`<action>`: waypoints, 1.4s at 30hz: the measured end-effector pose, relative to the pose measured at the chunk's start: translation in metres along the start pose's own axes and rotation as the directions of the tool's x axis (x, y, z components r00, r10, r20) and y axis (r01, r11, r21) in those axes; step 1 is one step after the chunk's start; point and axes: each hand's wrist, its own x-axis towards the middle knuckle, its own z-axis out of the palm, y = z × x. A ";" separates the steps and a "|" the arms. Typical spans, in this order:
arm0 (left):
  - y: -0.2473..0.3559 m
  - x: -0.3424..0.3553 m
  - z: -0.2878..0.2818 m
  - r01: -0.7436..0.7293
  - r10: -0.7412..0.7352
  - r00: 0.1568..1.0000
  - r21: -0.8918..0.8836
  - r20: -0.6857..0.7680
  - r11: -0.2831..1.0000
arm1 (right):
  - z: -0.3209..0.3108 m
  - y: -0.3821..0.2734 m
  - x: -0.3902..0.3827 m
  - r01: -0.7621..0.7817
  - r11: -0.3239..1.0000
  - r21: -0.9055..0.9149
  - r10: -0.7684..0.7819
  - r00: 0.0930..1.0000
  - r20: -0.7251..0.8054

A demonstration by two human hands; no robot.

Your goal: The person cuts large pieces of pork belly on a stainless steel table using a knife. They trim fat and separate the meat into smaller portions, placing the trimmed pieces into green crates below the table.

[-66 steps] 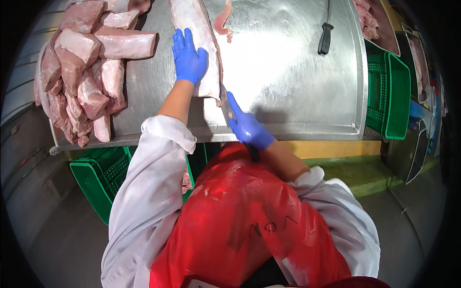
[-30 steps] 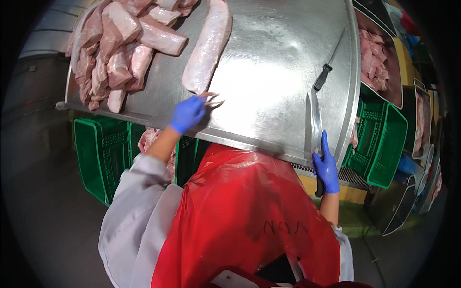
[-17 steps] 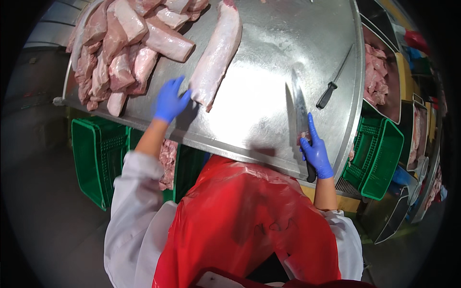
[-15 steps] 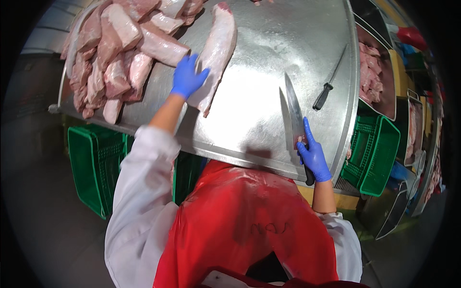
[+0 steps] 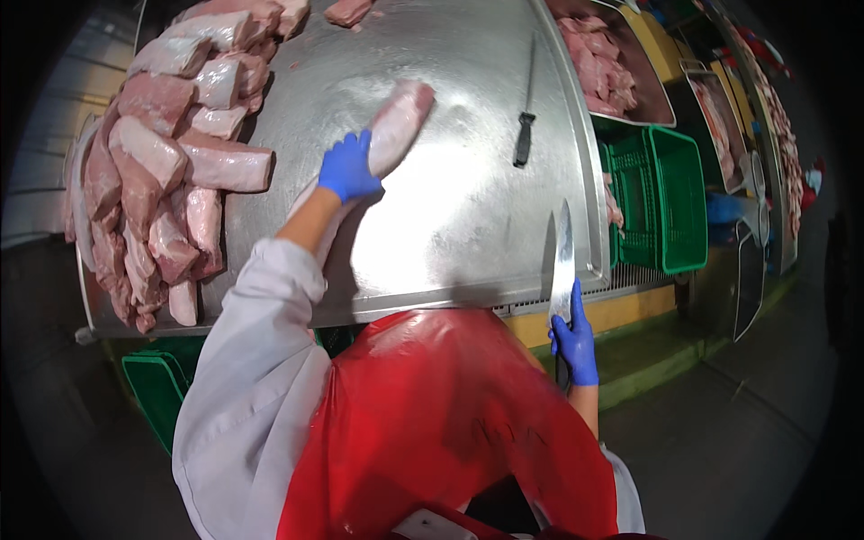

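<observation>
A long, pale strip of meat (image 5: 396, 135) lies on the steel table, slanting from upper right to lower left. My blue-gloved left hand (image 5: 349, 168) is closed over its middle, fingers pointing away from me. The strip's near end is partly hidden by my hand and forearm. At the table's front edge, my gloved right hand (image 5: 577, 346) grips a knife (image 5: 562, 270) by its dark handle, the blade pointing away from me and up. A black-handled sharpening steel (image 5: 525, 135) rests farther back on the table.
Many meat pieces (image 5: 148, 144) are heaped on the left of the steel table (image 5: 468, 81). A small cut (image 5: 348, 11) lies at the far edge. To the right stand a metal tub of meat (image 5: 664, 103) and a green crate (image 5: 681, 198); another green crate (image 5: 153, 387) sits below left.
My left hand has gone from lying beside the long strip to gripping it, and the strip has come nearer. The view has turned; my right hand still holds the knife.
</observation>
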 end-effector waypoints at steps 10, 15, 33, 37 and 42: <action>0.133 -0.060 0.044 -0.271 0.305 0.939 0.205 -0.159 0.940 | -0.034 -0.009 0.052 0.262 0.957 0.123 -0.274 0.958 0.088; 0.198 -0.014 0.072 -0.422 0.408 0.896 -0.050 -0.175 0.905 | -0.068 -0.012 0.067 0.275 0.958 0.085 -0.283 0.953 0.110; 0.144 0.042 0.025 0.071 -0.084 0.996 -0.557 0.003 0.828 | -0.054 -0.005 0.116 0.261 0.963 0.071 -0.270 0.930 0.251; 0.127 0.043 0.036 0.121 -0.112 0.992 -0.684 0.058 0.719 | -0.011 -0.024 0.155 0.354 0.934 0.049 -0.352 0.886 0.302; 0.145 0.040 0.013 0.074 -0.071 0.997 -0.517 0.025 0.853 | 0.037 -0.067 0.200 0.450 0.893 0.004 -0.434 0.859 0.270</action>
